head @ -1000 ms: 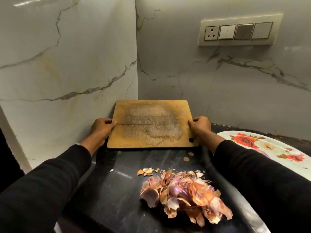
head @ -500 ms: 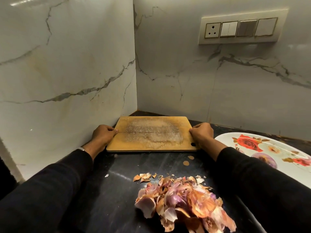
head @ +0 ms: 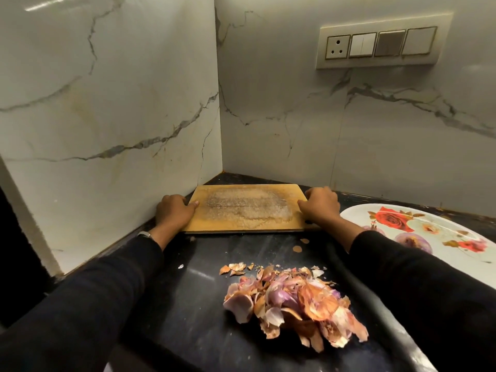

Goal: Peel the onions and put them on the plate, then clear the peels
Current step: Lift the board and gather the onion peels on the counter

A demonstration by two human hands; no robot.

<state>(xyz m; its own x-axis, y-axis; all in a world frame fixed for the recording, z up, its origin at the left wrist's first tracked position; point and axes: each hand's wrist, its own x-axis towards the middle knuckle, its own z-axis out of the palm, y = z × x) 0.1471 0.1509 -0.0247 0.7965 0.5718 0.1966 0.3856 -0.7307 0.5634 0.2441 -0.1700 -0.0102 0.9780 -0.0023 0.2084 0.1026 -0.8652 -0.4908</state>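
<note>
- Now the chopping board [head: 248, 209] lies flat on the table, tipped up against the wall a sec ago.
- Left hand [head: 174, 212] & right hand [head: 320, 204] grip its side edges, fingers curled.
- Peels [head: 292, 302] heaped in front of board, uncleared; onions [head: 413, 241] on plate [head: 442, 224] right of it.

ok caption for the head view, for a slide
Both hands, left hand and right hand, grip a wooden cutting board behind heaped onion peels.

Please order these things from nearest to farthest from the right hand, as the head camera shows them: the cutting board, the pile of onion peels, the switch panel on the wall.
From the right hand:
1. Cutting board: gripped at its right edge, lying in the corner.
2. Pile of onion peels: on the dark counter, toward the person.
3. Switch panel: high on the back wall.
</note>
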